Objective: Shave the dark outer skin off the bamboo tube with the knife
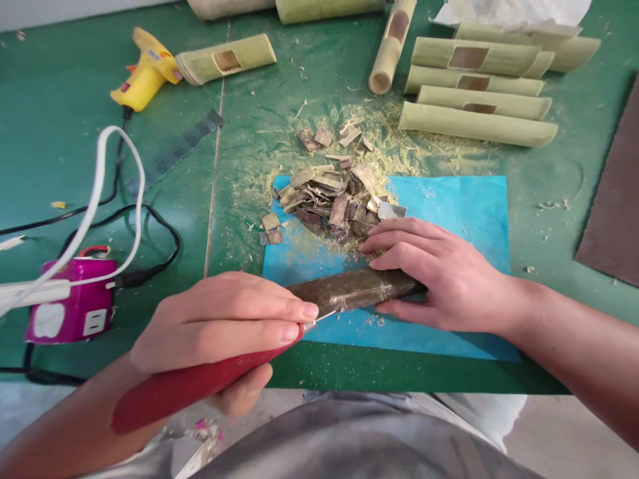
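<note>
My left hand (214,322) is closed around the red handle of a carving knife (200,379). Its thin metal blade touches the scored side of a dark brown bamboo piece (362,290), which lies across a blue sheet (459,213). From the other end, my right hand (439,279) grips the bamboo, fingers over the top and thumb on the near side. Just beyond it a heap of cut bamboo chips (339,206) rests partly on the blue sheet, with pale shavings (394,156) scattered around.
At the back right lie several pale bamboo pieces (479,123), some with rectangular openings. A yellow glue gun (147,73) touches a bamboo tube (249,56) at the back left. Cables surround a purple power adapter (72,293) on the left. A brown board (616,193) lies far right.
</note>
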A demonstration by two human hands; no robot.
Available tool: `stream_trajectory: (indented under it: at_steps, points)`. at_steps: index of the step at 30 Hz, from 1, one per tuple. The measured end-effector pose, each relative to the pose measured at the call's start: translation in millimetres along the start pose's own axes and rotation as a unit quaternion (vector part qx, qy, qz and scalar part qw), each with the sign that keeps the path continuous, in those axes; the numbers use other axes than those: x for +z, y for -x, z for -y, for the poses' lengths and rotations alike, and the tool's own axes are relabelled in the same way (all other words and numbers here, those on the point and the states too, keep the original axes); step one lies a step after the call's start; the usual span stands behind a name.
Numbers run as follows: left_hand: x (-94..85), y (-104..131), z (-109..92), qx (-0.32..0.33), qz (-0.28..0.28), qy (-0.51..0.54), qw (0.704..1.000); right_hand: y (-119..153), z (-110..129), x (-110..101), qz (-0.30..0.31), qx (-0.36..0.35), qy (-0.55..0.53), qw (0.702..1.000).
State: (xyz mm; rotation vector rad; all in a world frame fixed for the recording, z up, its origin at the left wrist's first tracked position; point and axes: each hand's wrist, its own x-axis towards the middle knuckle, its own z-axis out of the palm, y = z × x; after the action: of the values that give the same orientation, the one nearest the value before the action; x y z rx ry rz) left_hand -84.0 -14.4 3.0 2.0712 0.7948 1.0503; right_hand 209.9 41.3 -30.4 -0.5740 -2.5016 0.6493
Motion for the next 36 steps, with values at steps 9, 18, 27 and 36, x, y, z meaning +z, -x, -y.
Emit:
stream_trajectory:
  at_steps: [9,18,27,36]
  points:
    - [3.0,-2.2,9.1,0.071,0.019,-0.044,0.996,-0.4,0.8,-0.9,-0.002,0.002,0.000,1.000]
    - [3.1,-1.0,9.0,0.070,0.012,-0.041,0.997,0.4,0.3,0.5,-0.001,0.005,-0.002,1.000]
    - [1.1,-6.7,8.9,0.069,0.042,-0.017,0.997,-0.6,-1.3,-0.9,0.001,0.009,-0.014,1.000]
    - [7.2,-7.7,9.1,0.001,0.009,0.052,0.999,0.0,-1.7,-2.0,-0.003,0.017,-0.009,1.000]
